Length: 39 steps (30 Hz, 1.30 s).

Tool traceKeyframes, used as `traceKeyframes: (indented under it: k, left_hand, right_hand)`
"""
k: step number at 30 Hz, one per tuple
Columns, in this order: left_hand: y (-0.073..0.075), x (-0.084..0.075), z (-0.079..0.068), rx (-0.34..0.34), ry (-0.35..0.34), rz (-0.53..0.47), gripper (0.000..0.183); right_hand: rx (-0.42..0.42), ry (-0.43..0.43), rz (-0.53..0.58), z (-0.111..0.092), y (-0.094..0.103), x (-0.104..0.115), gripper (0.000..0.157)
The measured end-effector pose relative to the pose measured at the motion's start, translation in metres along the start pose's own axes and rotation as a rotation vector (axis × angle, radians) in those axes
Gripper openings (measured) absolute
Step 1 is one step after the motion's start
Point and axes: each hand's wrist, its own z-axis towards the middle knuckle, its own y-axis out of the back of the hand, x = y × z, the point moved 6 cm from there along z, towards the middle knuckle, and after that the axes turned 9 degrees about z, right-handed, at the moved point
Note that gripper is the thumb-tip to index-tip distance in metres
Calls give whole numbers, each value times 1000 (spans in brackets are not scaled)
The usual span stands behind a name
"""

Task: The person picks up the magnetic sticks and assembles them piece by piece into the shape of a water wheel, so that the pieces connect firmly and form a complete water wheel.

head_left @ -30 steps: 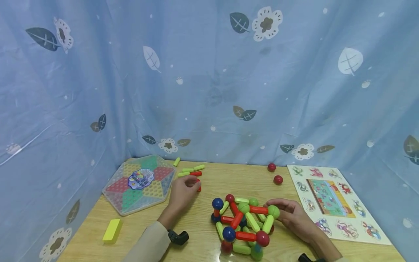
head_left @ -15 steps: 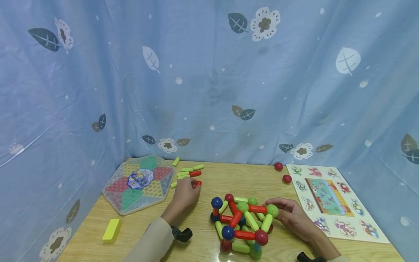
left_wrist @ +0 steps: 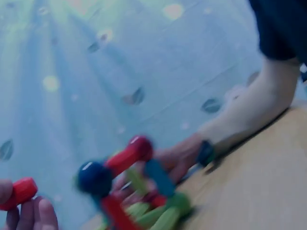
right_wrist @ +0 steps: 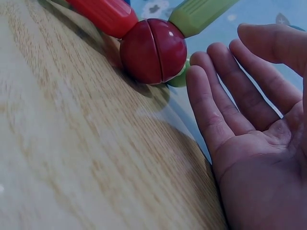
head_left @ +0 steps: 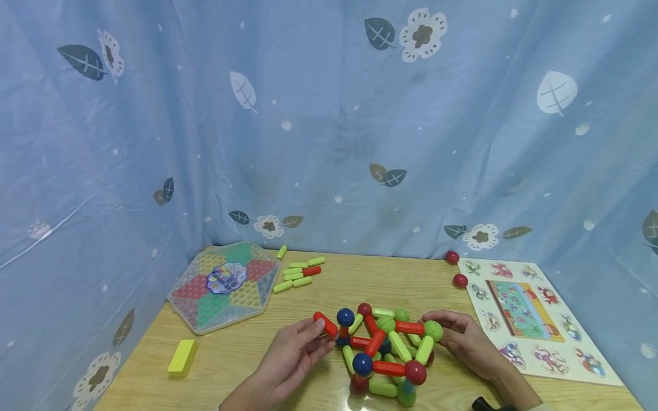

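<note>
Pinching a red rod in the left hand, pressing thumb and fingers on it, and holding it tilted at the left side of a ball-and-rod structure. Lining up just beside the upper blue ball here, and showing a gap between rod and structure in the left wrist view! Over to the right hand: extending the fingers nearly straight, setting the thumb apart, hovering at the right end of the structure, right by a green ball; touching it or only nearing it, impossible to tell. Seeing the structure standing on the wooden table between both hands, mixing red, blue and yellow-green rods with red, blue and green balls. Spotting loose yellow-green rods farther back, lying around another red rod, near a hexagonal game board. Finding a yellow block lying in front of that board. Catching two red balls at back right, near a picture board. Facing a blue curtain behind everything, showing leaves and flowers.
</note>
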Motion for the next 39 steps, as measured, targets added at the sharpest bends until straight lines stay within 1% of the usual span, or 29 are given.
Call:
traceKeyframes:
  k: [2,4,6,9,14,16,22,25,30,34,36,39]
  left_hand:
    - [-13,5,-5,11,9,1,52]
    - [-24,9,-7,18,10,28,47]
    - [-31,13,-6,27,10,69,44]
    - [-36,19,-4,35,10,105,38]
    - [-37,22,-4,47,11,135,34]
    - [-37,22,-4,47,14,146,36]
    - [-38,25,-3,43,18,144,27]
    - [-40,28,0,32,16,148,26]
    - [-42,34,3,2,39,163,29]
    - [-42,34,3,13,38,151,34]
    - [-41,34,2,27,38,150,33]
    - [-34,34,3,12,37,164,31]
  right_hand:
    - [3,4,0,-1,0,1,45]
    - [4,6,0,-1,1,1,46]
    - [3,6,-5,-1,0,1,46]
    - [3,0,-12,-1,-1,0,45]
    - [4,-2,-22,1,-1,-1,43]
    - [3,-1,-22,1,0,-1,43]
    - [1,6,-11,0,0,0,42]
    - [1,8,-11,-1,0,-1,42]
    - [1,9,-18,-1,0,0,42]
    - [-3,11,-28,-1,-1,1,42]
    - [-7,9,-36,-1,0,1,42]
    - [-16,-1,-68,-1,1,0,41]
